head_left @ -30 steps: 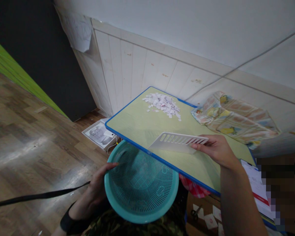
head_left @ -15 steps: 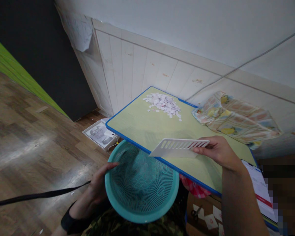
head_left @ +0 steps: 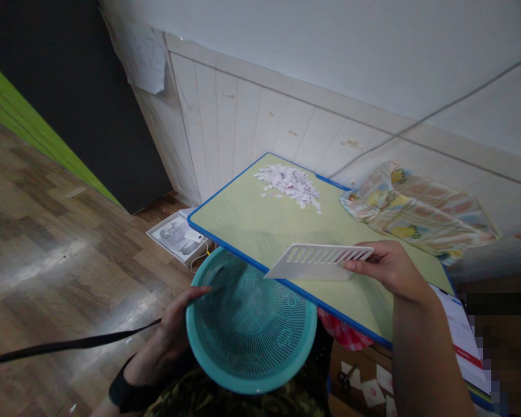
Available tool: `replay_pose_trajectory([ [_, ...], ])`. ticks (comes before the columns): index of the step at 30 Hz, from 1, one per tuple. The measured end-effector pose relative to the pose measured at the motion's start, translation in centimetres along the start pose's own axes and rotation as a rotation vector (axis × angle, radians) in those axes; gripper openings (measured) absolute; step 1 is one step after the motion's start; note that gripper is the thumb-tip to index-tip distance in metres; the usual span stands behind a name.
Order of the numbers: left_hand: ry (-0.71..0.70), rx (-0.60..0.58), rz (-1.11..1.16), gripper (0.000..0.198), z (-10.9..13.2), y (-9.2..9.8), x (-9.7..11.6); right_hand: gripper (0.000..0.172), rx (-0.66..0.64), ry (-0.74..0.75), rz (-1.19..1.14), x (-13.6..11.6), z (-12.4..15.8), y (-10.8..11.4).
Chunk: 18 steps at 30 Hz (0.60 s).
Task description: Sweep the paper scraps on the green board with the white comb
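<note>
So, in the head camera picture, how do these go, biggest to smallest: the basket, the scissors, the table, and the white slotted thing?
Biggest to smallest, as they look there:
1. table
2. basket
3. white slotted thing
4. scissors

Blue-edged pale green table (head_left: 230, 211) with heap of white paper scraps (head_left: 290, 183), patterned cloth (head_left: 412, 211)

Displacement of slotted white plastic plate (head_left: 315, 266) w/ R hand (head_left: 391, 266): vs. approx. 1 s earlier, both sat lower & slightly further R in head view. Plate's upper edge, prev. sloping down to R, lay nearly level, L end having dropped. Its pointed lower L corner, prev. at tabletop's blue rim (head_left: 238, 254), projected just past it, overlapping turquoise colander (head_left: 247, 347) in view.
</note>
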<state>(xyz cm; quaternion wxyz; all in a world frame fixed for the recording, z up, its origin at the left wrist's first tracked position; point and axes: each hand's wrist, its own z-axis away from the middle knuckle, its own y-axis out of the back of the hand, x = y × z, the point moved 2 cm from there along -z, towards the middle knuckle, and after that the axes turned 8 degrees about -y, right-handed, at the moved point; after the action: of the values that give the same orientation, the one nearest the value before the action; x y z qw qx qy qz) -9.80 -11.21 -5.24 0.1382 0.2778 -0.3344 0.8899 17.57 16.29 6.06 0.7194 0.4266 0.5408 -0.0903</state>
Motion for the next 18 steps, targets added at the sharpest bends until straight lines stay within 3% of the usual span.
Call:
replay_pose_trajectory([
  [6,0.008,0.006,-0.001,0.024,0.1,-0.1,0.1,0.022,0.441,0.101,0.037,1.7,-1.7,0.3],
  [9,0.029,0.007,-0.006,0.027,0.1,-0.4,0.2,0.025,0.567,0.108,0.092,2.2,-2.9,-0.5],
  [12,0.015,0.010,0.005,0.030,0.2,-0.9,0.4,0.031,0.577,0.073,0.143,1.9,-4.1,-1.9],
  [18,-0.002,0.007,0.003,0.027,0.3,-1.2,0.5,0.029,0.432,0.101,0.162,0.8,-5.7,-4.7],
])
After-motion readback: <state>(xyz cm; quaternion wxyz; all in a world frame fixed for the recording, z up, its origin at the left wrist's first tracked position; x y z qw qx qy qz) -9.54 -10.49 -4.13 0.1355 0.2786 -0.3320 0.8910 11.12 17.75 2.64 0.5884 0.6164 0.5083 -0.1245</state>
